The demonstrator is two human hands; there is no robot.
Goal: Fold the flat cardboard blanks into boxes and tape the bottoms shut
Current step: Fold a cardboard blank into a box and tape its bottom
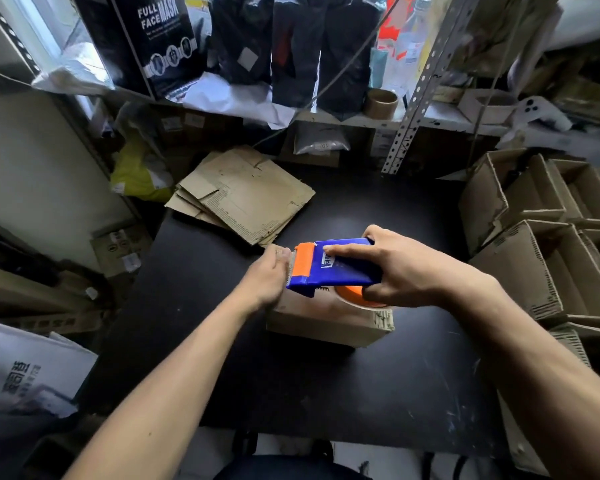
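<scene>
A small box of tan corrugated cardboard is seen at the centre of a matte black table, one face turned up. A tape gun of smooth blue plastic, with an orange front plate and a serrated metal edge, is held flat over the box by the right hand; the forefinger is laid straight along the top and the other fingers are curled round the body. An orange-cored roll of tape is partly visible beneath the gun. The left hand is closed on the box's far-left edge at 9 o'clock from the gun, thumb on top beside the toothed edge; whether tape is pinched there cannot be told. A fanned stack of flat blanks, creased and rough-edged, lies at 11 o'clock from the box, overhanging the table's corner. Open folded boxes are packed side by side at 3 o'clock. A shelf on perforated metal uprights is seen at 12 o'clock, bearing dark packages and a cardboard tape core
</scene>
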